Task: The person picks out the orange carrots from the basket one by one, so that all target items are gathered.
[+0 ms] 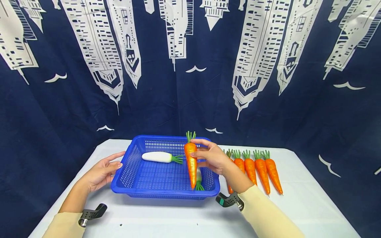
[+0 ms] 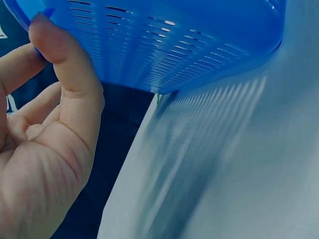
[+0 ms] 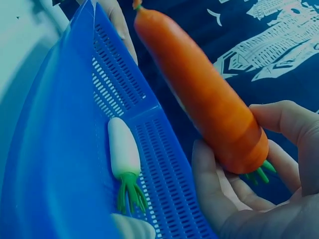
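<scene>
My left hand (image 1: 99, 173) grips the left rim of a blue plastic basket (image 1: 154, 191), its thumb on the rim in the left wrist view. Over the right side of the basket, my right hand (image 1: 212, 157) pinches an orange carrot (image 1: 191, 170) between thumb and fingers, green stalks up and tip down in the head view. A white radish (image 1: 156, 157) with green stalks lies in the back of the basket. Another white radish (image 1: 198, 175) sits at the basket's right side, partly hidden behind the carrot and the hand.
Several carrots (image 1: 272, 170) lie in a row on the white table (image 1: 154, 219), right of the basket; my right forearm covers part of them. A dark blue curtain (image 1: 178, 99) with white building prints hangs behind the table.
</scene>
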`<state>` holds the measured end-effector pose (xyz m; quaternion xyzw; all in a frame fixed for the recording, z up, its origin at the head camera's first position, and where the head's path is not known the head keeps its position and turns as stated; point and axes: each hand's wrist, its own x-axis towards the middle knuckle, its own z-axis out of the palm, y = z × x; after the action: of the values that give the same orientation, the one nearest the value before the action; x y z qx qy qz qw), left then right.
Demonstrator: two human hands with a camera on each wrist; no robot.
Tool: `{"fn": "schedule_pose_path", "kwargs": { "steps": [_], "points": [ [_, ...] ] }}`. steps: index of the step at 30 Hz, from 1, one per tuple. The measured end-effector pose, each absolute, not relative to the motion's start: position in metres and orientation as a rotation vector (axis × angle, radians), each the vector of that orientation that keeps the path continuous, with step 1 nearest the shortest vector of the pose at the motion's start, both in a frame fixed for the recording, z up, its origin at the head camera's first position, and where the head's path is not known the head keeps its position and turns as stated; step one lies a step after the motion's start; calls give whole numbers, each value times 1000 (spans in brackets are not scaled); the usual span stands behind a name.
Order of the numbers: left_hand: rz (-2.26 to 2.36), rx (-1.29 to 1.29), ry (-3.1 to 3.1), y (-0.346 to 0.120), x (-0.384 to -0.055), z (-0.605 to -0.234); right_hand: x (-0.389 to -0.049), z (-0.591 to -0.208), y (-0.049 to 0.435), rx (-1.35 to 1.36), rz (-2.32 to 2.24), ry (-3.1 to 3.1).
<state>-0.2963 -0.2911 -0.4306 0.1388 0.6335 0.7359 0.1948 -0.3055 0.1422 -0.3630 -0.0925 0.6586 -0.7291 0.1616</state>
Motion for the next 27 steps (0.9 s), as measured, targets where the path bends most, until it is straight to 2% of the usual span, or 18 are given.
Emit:
{"fn": "schedule_pose_path", "kwargs": {
  "steps": [27],
  "points": [
    [2057,391,1775,-291,-296,-431,-292,-373,217,-225,-2138,1956]
  ]
}}
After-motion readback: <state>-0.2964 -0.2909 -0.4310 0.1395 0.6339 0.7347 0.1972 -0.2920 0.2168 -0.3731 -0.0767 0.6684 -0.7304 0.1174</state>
